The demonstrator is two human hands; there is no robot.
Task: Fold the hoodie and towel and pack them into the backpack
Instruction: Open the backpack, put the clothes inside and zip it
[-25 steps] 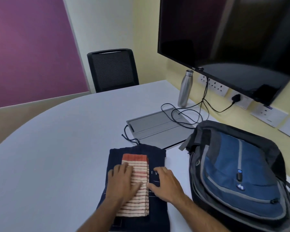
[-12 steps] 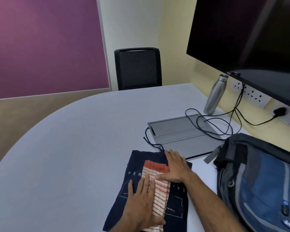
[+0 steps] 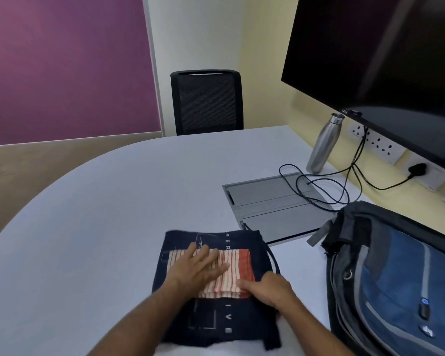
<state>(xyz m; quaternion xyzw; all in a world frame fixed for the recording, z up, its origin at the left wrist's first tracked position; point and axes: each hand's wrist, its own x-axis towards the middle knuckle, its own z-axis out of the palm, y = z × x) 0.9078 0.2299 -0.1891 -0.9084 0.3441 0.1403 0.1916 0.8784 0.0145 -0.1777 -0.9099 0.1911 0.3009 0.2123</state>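
Hoodie [image 3: 216, 314], dark navy and folded into a rough square, lies flat on the pale table [image 3: 93, 227] in the lower middle of the frame, with the folded striped towel [image 3: 231, 268] stacked on top of it. Left hand [image 3: 201, 268] rests palm down on the towel, fingers spread and flat, gripping nothing. Right hand [image 3: 270, 289] sits at the towel's lower right corner, fingers loosely curled and pressing on the cloth; whether it pinches an edge cannot be told. White print on the hoodie reads "PER" above the towel and "IVE" below it, beside thin line graphics. A black drawcord [image 3: 272, 258] curves off the hoodie's right side. At lower right, just beside the hoodie, lies the blue and grey backpack [image 3: 396, 278], with a small round logo too blurred to read. Beyond, a grey cable hatch [image 3: 262, 199] is set in the table, then black cables [image 3: 326, 186] and a steel bottle [image 3: 323, 143]. In the upper right hangs a dark screen [image 3: 383, 55]; its lower-edge logo is not legible.
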